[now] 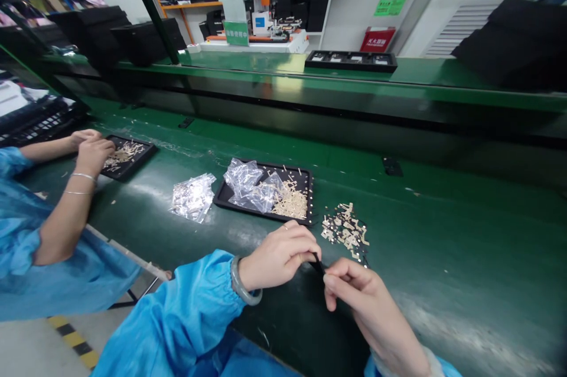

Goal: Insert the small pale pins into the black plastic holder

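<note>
My left hand [281, 252], with a bangle at its wrist, pinches one end of a small black strip [318, 263] above the green table. The fingers of my right hand [354, 288] are closed at the strip's other end. Just beyond my hands lies a loose pile of small tan and black pieces [346, 228]. A black tray [261, 215] behind my left hand holds clear plastic bags [250, 185] and a heap of small tan pieces [291, 201].
Clear bags of small parts [192, 197] lie left of the tray. At the far left, a co-worker's hands [93, 149] are over another black tray [133, 169]. A raised green shelf [266, 62] runs along the back, bearing a black tray with compartments [351, 61].
</note>
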Motion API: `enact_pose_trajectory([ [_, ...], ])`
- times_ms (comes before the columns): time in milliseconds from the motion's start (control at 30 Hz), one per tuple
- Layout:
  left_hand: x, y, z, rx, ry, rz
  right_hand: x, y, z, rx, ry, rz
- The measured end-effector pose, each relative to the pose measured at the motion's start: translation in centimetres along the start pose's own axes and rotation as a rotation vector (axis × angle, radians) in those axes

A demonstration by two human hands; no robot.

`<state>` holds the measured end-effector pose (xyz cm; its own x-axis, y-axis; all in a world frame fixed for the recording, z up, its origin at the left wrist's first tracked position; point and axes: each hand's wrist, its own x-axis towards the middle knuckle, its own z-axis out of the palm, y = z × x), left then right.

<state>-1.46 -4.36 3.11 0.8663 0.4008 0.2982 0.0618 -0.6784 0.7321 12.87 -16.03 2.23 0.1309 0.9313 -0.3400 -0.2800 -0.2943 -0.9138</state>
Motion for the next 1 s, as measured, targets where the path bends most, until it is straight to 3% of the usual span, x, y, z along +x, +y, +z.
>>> enact_pose_trajectory([
  [233, -0.1, -0.1, 0.4, 0.034, 0.041, -0.017, 0.1, 0.0, 0.3, 0.048, 0.012, -0.011],
  [500, 0.0, -0.2, 1.4, -0.288, 0.07, -0.326, 0.0, 0.1, 0.4, 0.245, 0.003, 0.014],
  [633, 0.0, -0.3, 1.4, -0.339, 0.069, -0.375, 0.1, 0.3, 0.4, 0.254, 0.003, 0.005],
  [733, -0.1, -0.3, 1.5, -0.256, 0.11, -0.298, 0.2, 0.7, 0.5, 0.235, 0.016, -0.001],
  [867, -0.6, -0.4, 1.6, 0.055, 0.195, 0.028, 0.3, 0.7, -0.4, 0.147, 0.004, -0.028],
  [933, -0.8, -0.4, 1.5, 0.134, 0.234, 0.138, 0.5, -0.3, -1.6, 0.002, -0.047, -0.049],
  [1000, -1.0, -0.5, 1.3, 0.109, 0.31, 0.141, 1.3, -2.1, -3.2, -0.203, -0.152, -0.051],
])
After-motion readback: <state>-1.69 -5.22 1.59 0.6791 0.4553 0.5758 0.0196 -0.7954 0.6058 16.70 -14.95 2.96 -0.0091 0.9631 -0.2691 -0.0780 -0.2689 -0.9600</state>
